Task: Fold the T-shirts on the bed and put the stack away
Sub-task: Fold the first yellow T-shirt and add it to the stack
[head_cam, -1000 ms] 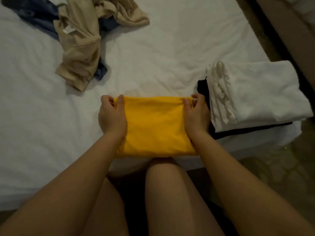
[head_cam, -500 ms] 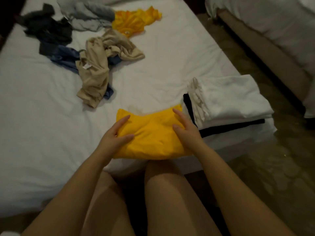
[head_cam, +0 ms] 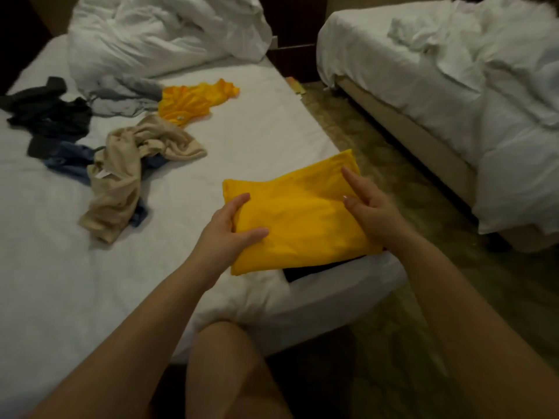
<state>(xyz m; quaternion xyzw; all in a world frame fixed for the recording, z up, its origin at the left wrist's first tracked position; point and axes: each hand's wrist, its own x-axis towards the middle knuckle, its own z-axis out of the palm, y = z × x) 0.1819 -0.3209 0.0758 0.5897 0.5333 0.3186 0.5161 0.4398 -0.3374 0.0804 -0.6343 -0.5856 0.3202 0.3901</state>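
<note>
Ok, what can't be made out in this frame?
Head view only.
- Stack: only a black edge shows; the folded yellow shirt covers the rest.
- Right hand: grip unclear, fingers partly behind the shirt.
- Blue shirt: mostly under the beige shirt.
- Black clothes: cut off by the left edge, dim.

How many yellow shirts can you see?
2. The folded shirt is between the left hand and right hand at the near corner of the bed; the crumpled shirt lies farther back. More may be hidden.
</note>
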